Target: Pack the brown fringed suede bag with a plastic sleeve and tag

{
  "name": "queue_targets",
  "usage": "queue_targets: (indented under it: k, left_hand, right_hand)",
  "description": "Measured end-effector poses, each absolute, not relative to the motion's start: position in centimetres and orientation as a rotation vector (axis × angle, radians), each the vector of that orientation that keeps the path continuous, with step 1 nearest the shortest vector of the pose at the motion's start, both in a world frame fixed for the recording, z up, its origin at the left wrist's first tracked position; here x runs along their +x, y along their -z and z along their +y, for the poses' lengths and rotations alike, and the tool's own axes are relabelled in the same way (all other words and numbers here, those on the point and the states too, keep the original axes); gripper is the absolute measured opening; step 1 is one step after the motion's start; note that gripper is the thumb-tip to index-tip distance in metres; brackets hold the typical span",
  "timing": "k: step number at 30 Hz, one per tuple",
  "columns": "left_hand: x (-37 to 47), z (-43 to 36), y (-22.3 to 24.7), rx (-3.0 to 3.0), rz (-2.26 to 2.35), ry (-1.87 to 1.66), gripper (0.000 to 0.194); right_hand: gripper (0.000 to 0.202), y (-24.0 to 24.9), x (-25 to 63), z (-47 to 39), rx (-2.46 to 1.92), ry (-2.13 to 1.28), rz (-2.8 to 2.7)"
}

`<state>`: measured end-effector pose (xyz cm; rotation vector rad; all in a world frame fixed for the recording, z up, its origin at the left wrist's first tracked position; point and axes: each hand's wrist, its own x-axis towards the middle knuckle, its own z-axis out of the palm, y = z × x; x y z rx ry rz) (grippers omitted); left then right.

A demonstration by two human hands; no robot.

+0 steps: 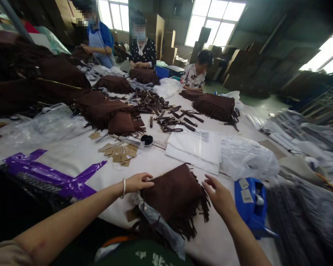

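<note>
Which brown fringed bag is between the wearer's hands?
On the long white table, look at the near edge. The brown fringed bag lies there alone, between the left hand and right hand, partly on a clear plastic sleeve, unlike the stacked ones farther away.

Single head view, worn by the person seated at the near edge of the table [80, 155] — it looks forward and down along the tabletop. Close under the lens: the forearms and the bag [174, 194], just inside the table's near edge. Beyond the table's far end — three co-workers, stacked cartons and bright windows [215, 22]. Edges are bent and blurred by the wide lens.
</note>
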<state>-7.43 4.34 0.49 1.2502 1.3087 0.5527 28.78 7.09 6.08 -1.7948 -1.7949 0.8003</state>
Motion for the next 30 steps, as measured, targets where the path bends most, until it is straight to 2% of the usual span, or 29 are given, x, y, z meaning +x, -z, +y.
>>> queue_targets:
  k: [3, 7, 11, 14, 17, 20, 22, 23, 25, 28, 30]
  left_hand:
    - [-6.8, 4.7, -0.7, 1.205, 1.229, -0.523, 0.054]
    - [-8.0, 4.9, -2.6, 1.117, 1.117, -0.535, 0.056]
    - [-9.0, 6.1, -5.1, 1.201, 1.085, -0.544, 0.048]
    - [-8.0, 7.4, -6.5, 1.514, 1.159, -0.54, 0.042]
    - [-6.2, 7.8, -7.9, 1.963, 1.176, -0.701, 0.033]
    - [-4.6, 7.4, -9.6, 2.362, 1.114, -0.848, 0.025]
    - [-3.6, 6.9, -10.3, 2.577, 1.058, -0.82, 0.021]
    - [-3.1, 6.7, -10.4, 2.662, 1.021, -0.786, 0.02]
    - [-2.2, 6.5, -10.3, 2.771, 0.947, -0.726, 0.018]
    - [-1.7, 6.7, -9.9, 2.8, 0.914, -0.648, 0.016]
    - [-2.5, 7.0, -10.0, 2.763, 0.984, -0.597, 0.017]
  right_hand:
    - [0.06, -5.0, 25.2, 11.6, -1.782, -0.949, -1.748]
    - [0.047, -4.7, 23.2, 12.8, -1.657, -1.231, -1.731]
    - [0.041, -8.5, 23.8, 11.2, -1.539, -1.335, -1.613]
    - [0.044, -11.6, 25.1, 10.1, -1.5, -1.262, -1.474]
    - [0.051, -13.9, 27.6, 9.1, -1.561, -1.036, -1.604]
    - [0.068, -15.5, 30.1, 7.8, -1.679, -0.361, -1.812]
    - [0.078, -15.8, 30.4, 6.9, -1.59, 0.101, -1.877]
    - [0.08, -15.5, 30.1, 6.5, -1.505, 0.214, -1.946]
    - [0.073, -14.2, 28.6, 6.0, -1.362, 0.197, -2.221]
    - [0.037, -11.7, 25.6, 5.7, -1.373, -0.181, -2.656]
    - [0.028, -11.1, 24.3, 5.5, -1.514, -0.368, -2.73]
